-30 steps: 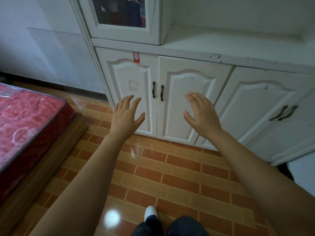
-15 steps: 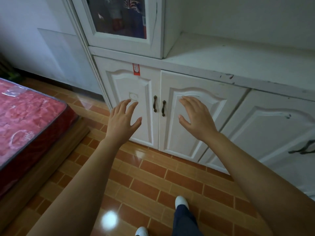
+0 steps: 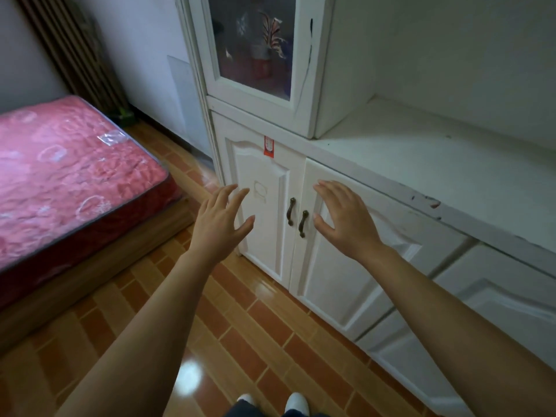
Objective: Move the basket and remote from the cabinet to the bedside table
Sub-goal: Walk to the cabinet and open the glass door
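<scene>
A white cabinet [image 3: 415,164] fills the right half of the view, its lower double doors closed, with two dark handles [image 3: 296,216] side by side. My left hand [image 3: 221,222] is stretched out, fingers spread, in front of the left door. My right hand [image 3: 343,218] is held out the same way before the right door, just right of the handles. Both hands hold nothing. No basket, remote or bedside table is in sight.
An upper glass-door compartment [image 3: 255,46] holds dim ornaments. The cabinet's white counter [image 3: 451,152] stretches right. A bed with a red, plastic-wrapped mattress [image 3: 60,173] on a wooden base stands at the left. Glossy brick-pattern floor [image 3: 240,320] lies between, and my shoes [image 3: 296,403] show at the bottom.
The view has risen and turned left, bringing more of the bed and the glass door into sight. Both hands stay spread before the lower doors, now closer to the handles.
</scene>
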